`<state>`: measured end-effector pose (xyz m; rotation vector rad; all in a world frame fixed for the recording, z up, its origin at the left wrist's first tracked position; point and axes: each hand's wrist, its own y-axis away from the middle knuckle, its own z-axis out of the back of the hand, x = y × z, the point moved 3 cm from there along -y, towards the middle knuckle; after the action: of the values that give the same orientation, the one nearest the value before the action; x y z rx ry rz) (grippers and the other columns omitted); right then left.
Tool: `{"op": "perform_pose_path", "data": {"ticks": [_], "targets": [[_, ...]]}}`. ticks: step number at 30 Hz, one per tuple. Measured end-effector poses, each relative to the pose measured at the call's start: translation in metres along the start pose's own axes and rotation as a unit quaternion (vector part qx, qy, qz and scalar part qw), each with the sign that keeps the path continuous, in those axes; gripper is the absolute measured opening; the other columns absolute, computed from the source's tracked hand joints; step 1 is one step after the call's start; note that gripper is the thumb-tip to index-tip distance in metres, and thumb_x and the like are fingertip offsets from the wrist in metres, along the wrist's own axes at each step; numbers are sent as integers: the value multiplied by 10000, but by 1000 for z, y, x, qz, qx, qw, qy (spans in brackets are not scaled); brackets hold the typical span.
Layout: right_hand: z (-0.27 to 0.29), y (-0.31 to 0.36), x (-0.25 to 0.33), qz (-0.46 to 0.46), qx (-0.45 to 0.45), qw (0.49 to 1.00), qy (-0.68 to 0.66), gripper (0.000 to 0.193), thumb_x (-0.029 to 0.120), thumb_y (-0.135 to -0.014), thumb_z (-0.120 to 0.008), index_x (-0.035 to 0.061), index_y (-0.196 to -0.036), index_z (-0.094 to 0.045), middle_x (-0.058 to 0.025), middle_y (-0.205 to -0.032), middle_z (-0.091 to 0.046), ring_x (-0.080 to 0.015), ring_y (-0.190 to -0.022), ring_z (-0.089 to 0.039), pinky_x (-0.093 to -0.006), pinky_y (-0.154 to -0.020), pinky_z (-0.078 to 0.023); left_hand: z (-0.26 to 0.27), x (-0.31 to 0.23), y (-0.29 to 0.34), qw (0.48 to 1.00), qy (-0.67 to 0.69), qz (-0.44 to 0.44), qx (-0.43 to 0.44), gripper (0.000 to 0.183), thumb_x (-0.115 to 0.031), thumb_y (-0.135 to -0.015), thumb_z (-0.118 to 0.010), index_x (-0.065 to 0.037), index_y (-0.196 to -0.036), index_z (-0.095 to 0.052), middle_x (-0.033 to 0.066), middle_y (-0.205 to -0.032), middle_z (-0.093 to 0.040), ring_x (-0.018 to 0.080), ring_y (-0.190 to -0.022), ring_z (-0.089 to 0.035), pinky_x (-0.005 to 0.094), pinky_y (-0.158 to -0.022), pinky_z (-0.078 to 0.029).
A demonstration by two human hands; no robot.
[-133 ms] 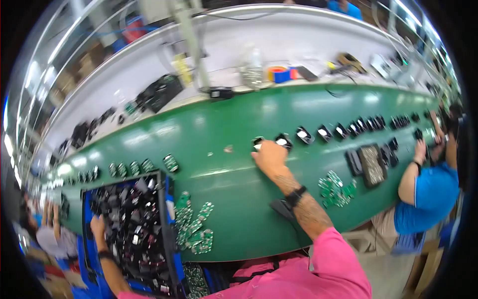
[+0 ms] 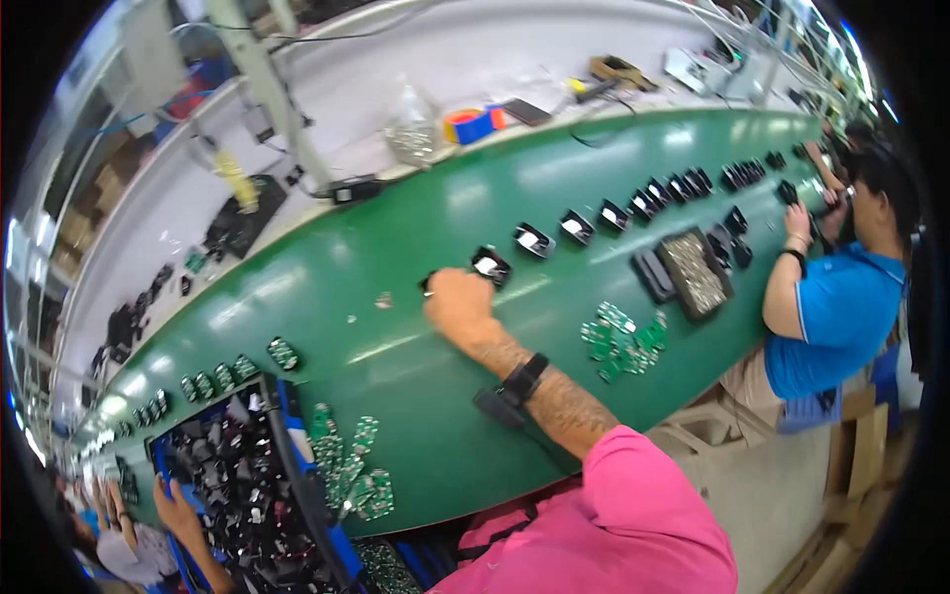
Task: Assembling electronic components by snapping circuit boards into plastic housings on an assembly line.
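Green conveyor belt (image 2: 396, 327) runs in a long curve across the view, with a white counter (image 2: 416, 79) behind it. On the belt a row of small black housings (image 2: 633, 203) stretches away to the right, and loose green circuit boards (image 2: 623, 342) lie in a cluster near the belt's near edge. A blue crate (image 2: 297, 450) full of black parts stands at the lower left, with more green boards just beside it. The person's right arm, in a pink sleeve and with a black wristband, reaches forward over the belt to its middle. The right hand (image 2: 457, 302) lies knuckles up with its fingers curled down onto the belt; what they pinch, if anything, cannot be told. A black housing (image 2: 491, 265) sits just beside that hand, to its upper right, at the near end of the row. The left hand (image 2: 178, 515) grips the crate's near left rim, fingers closed over the edge.
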<state>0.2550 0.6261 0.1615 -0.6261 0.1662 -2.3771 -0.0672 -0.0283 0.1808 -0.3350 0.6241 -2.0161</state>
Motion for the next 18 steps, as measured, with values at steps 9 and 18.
{"op": "perform_pose_path", "data": {"ticks": [9, 18], "targets": [[89, 174, 68, 190, 129, 916, -329, 460, 331, -779, -774, 9, -1051, -589, -138, -860, -612, -327, -801, -660, -427, -668, -544, 86, -450, 110, 632, 662, 202, 348, 613, -363, -1053, -460, -18, -1533, -296, 126, -1457, -431, 216, -1259, -496, 340, -965, -476], [89, 197, -31, 115, 167, 931, -303, 240, 255, -876, -717, 28, -892, -641, -116, -844, -620, -320, -819, -647, -443, -656, -519, 42, -538, 136, 549, 723, 191, 374, 624, -389, -988, -633, -46, -1433, -362, 137, -1190, -580, 207, -999, -642, 336, -824, -569]]}}
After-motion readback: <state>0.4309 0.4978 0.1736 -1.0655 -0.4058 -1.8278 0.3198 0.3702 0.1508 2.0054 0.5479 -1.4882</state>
